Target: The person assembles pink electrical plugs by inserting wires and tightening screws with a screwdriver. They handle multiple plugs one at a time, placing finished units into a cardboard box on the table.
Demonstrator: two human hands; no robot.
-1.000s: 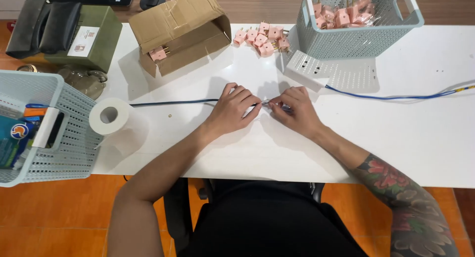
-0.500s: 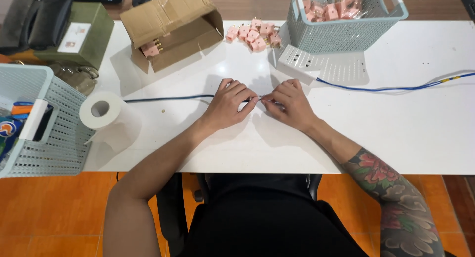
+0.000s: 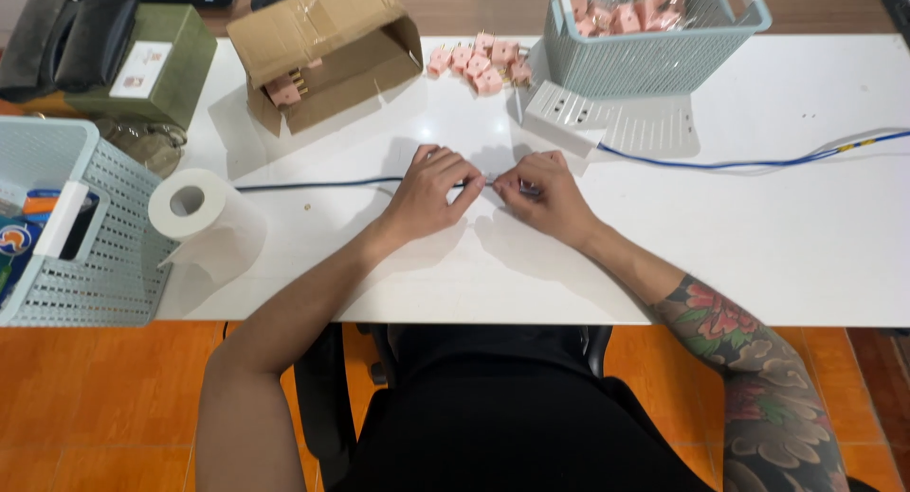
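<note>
A dark cable (image 3: pixel 313 184) is pinched at mid-surface between the left hand (image 3: pixel 431 193) and right hand (image 3: pixel 548 196), fingertips closed on its end so it is steadied; pink plugs (image 3: pixel 479 61) lie beyond, within reach

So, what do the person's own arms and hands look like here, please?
Both arms are bare, with no sleeves showing to the elbows and no gloves. The left hand carries no ring, watch or marking that can be seen. The right hand is also plain, but its forearm bears a large tattoo of red flowers, green leaves and grey scale patterns.
</note>
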